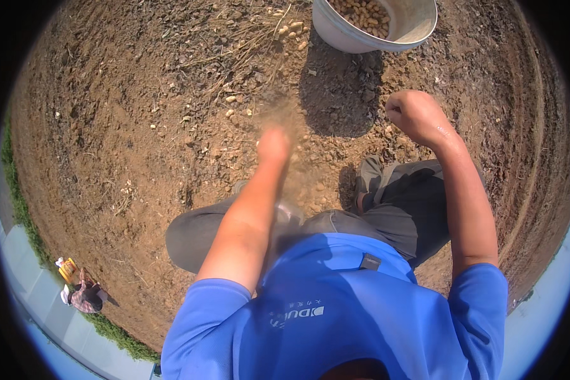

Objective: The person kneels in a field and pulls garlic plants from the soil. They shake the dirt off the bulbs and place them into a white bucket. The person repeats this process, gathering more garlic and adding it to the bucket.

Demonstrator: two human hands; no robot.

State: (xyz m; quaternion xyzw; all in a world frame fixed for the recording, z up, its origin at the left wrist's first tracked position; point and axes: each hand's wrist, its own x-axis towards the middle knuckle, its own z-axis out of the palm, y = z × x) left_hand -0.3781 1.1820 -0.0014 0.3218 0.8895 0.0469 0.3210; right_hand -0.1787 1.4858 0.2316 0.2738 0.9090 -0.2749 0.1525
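Observation:
My left hand (273, 145) reaches low over the dry soil between my knees. It is blurred by motion, and a brownish blur of dust or plant matter hangs around its fingers, so its grip cannot be made out. To the right, my right hand (415, 114) is held with its fingers curled into a fist above the ground; nothing shows sticking out of it. Beyond both hands stands a pale plastic bucket (344, 42) partly filled with unshelled peanuts (365, 19). Loose peanuts (292, 31) lie on the soil left of the bucket, beside dried stalks (240, 54).
My bent legs in dark trousers (408, 209) flank the work spot, and a shoe (370, 175) rests below my right hand. Scattered single peanuts (230, 113) dot the soil. Far left, another person (86, 294) crouches by a yellow container (67, 270) near a green plant strip (114, 335).

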